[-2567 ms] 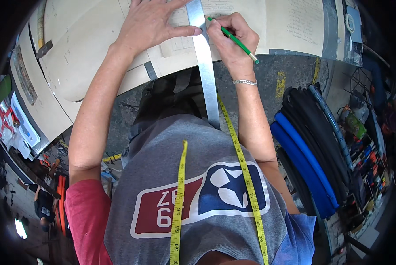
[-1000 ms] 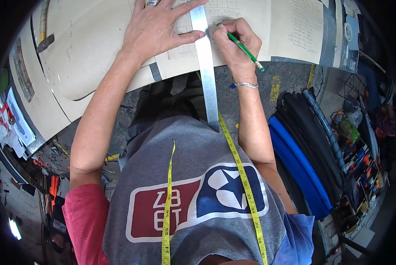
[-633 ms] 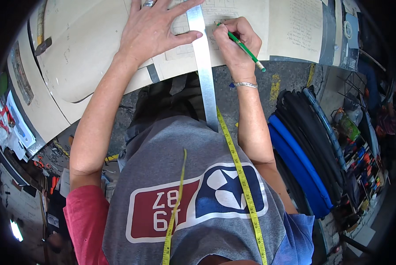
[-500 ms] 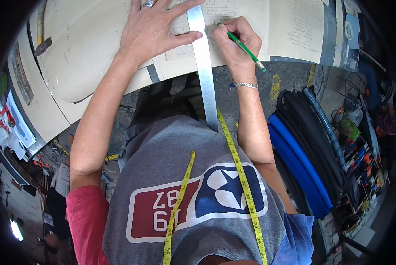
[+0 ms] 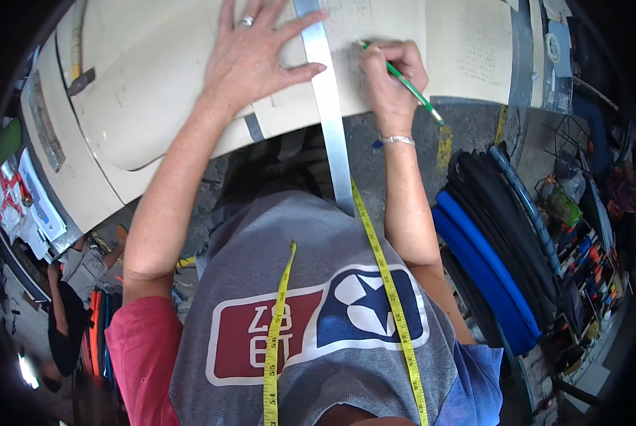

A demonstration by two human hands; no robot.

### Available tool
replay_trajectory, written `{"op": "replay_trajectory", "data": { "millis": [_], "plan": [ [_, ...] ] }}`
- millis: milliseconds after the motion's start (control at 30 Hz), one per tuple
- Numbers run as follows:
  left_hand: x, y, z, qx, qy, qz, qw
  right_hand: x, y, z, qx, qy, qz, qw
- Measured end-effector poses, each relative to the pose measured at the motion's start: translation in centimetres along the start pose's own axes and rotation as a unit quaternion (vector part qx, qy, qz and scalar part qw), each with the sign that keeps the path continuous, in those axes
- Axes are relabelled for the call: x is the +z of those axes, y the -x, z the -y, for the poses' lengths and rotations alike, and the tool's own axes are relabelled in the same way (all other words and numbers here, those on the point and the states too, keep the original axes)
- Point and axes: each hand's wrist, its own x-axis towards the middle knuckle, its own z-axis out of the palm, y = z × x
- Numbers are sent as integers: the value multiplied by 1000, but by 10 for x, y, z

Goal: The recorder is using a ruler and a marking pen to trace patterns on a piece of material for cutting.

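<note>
A long metal ruler (image 5: 331, 106) lies across the cream table, its near end reaching past the edge to my shirt. My left hand (image 5: 250, 60) is spread flat on the surface, with thumb and forefinger resting on the ruler. Its other fingers point away to the ruler's left, one with a ring. To the right of the ruler, my right hand (image 5: 396, 74) pinches a green pencil (image 5: 412, 89), its tip at the table surface. A yellow tape measure (image 5: 389, 284) hangs down both sides of my shirt.
At the table's far left lies a hammer (image 5: 81, 82). Sheets with handwriting (image 5: 478, 53) cover the right part. Black and blue rolls (image 5: 485, 270) stand by my right arm. Another person (image 5: 66, 319) in dark clothing is at the lower left.
My right hand and the pencil have shifted slightly right and nearer. My left hand stays spread on the ruler. The line drawing under the ruler shows less clearly. The other person shows more fully.
</note>
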Motion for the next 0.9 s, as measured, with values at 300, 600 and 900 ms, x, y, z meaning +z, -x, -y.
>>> {"op": "replay_trajectory", "data": {
  "millis": [300, 600, 900],
  "plan": [
    [19, 14, 11, 45, 96, -83, 991, 1, 8, -7, 29, 93, -6, 995],
    [17, 17, 5, 62, 89, -98, 989, -1, 10, -7, 13, 26, -24, 999],
    [18, 8, 16, 60, 28, -90, 994, 8, -1, -6, 28, -20, -44, 998]
  ]
}}
